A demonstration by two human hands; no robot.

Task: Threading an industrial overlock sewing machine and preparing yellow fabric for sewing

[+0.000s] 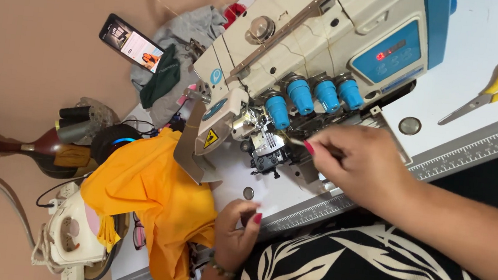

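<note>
Nearest me, my left hand curls loosely at the table's near edge, fingers bent, touching the orange fabric heaped leftward. Farther right, my right hand pinches a thin tool, fingers narrow, pointing left toward the overlock machine's presser foot.

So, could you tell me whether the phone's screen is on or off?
On. The phone, propped beside the grey cloth behind the sewing machine, shows a lit screen with a bright picture on it.
</note>
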